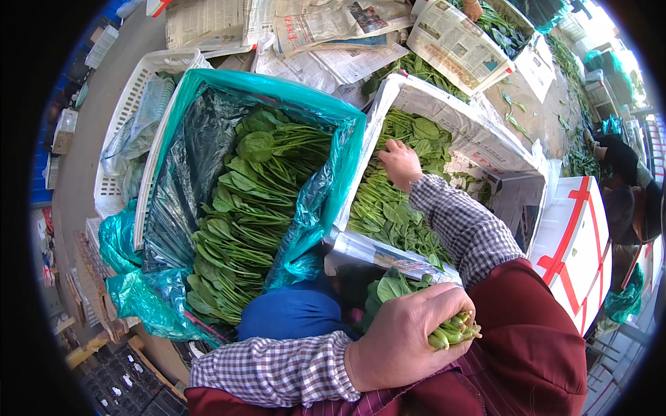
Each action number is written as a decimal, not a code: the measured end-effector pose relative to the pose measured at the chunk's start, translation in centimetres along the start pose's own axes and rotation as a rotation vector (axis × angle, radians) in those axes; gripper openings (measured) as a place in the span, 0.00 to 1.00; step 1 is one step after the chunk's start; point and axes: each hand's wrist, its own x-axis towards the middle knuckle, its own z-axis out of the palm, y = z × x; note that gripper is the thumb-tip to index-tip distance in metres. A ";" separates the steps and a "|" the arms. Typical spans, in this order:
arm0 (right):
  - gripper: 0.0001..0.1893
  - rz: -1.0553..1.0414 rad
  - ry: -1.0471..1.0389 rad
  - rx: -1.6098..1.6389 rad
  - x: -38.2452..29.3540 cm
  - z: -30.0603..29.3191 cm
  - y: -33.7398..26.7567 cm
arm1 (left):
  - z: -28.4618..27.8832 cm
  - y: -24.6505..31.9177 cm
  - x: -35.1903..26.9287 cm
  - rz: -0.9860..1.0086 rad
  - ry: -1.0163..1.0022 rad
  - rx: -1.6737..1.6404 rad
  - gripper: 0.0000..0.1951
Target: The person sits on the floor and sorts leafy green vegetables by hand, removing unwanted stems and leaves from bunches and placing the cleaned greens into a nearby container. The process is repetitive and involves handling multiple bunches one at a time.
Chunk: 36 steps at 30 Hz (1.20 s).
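My left hand (411, 333) is closed around a bunch of leafy greens (451, 333). The cut stem ends poke out on the right of the fist, and dark leaves hang on its far side. Forward of it, my right hand (401, 164) reaches into a newspaper-lined box (359, 203), its fingertips down among loose leafy greens (382, 203). Those fingers are partly hidden, so a grip on stems cannot be made out. At the left stands a white plastic crate lined with teal plastic film (270, 86), holding greens laid in rows (250, 218), stems towards the right.
Behind the crate is another white perforated crate (119, 140) with plastic bags. Newspapers (333, 36) cover the far side. A second lined box (458, 47) has another person's hand (472, 9) over it. A red-taped white box (570, 249) stands right; black trays (130, 379) lie lower left.
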 end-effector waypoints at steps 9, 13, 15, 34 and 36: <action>0.12 0.335 0.459 0.871 -6.6 -5.6 0.9 | 1.2 -0.2 -0.4 0.076 0.032 0.032 0.12; 0.15 0.284 0.493 1.472 -10.9 -11.3 0.7 | 1.6 -0.4 -0.3 0.081 0.039 0.164 0.12; 0.14 0.287 0.496 1.574 -13.3 -15.7 -0.5 | 1.7 -0.5 -0.3 0.071 0.045 0.227 0.11; 0.06 0.314 0.343 1.462 -24.3 -29.2 -9.4 | 0.4 -3.7 2.1 -0.230 0.019 -0.254 0.11; 0.08 0.242 0.306 1.401 -25.1 -28.8 -9.0 | 0.1 -3.7 2.1 -0.201 0.076 -0.262 0.11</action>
